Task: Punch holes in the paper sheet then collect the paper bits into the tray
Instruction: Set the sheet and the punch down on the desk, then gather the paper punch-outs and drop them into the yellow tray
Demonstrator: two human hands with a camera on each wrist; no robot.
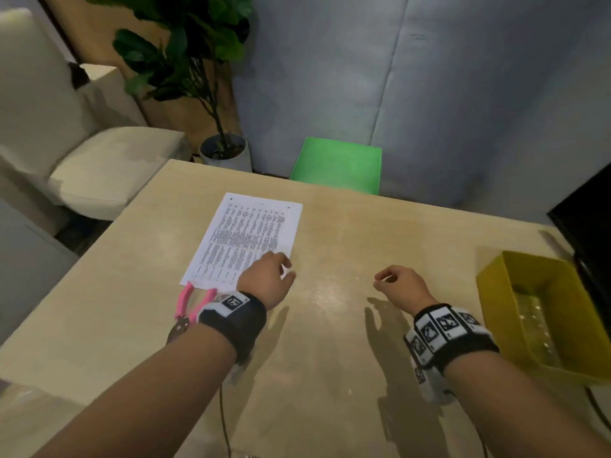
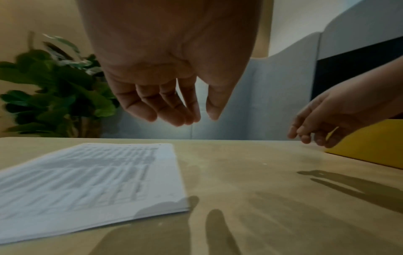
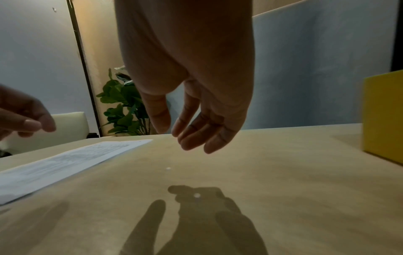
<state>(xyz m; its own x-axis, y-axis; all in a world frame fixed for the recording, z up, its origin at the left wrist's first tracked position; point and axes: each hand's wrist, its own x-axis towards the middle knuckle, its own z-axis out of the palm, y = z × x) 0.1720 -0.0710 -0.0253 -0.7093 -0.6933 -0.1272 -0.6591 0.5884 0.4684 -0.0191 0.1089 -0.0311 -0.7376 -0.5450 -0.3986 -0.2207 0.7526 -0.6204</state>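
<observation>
Head view: on the pale wooden surface [image 1: 330, 325] I see the white printed paper sheet [image 1: 244, 239] lying flat at centre-left, with small dark holes near its far edge. The left hand [image 1: 267, 276] hovers over the sheet's near right corner. The left wrist view shows its fingers [image 2: 172, 110] loosely extended and hanging downward, thumb apart, clear of the sheet and holding nothing. The right hand [image 1: 400, 282] hovers above bare surface, well to the right of the sheet. The right wrist view shows its fingers [image 3: 196, 136] relaxed and slightly spread, pinching nothing.

Small white round paper bits [image 3: 197, 195] lie on the surface beneath and just ahead of the right hand; one sits within the hand's shadow, another [image 3: 168, 168] a little farther out. The yellow rectangular plastic tray [image 1: 496, 279] stands at the right edge of the surface, well apart from the sheet; I cannot tell what lies on its floor.

The pink-handled metal punch pliers [image 1: 185, 302] rest beside the sheet's near edge, partly hidden by the left wrist band. Beyond the surface stand a green chair [image 1: 337, 163], a potted leafy plant [image 1: 185, 54] and a cream armchair [image 1: 92, 170].
</observation>
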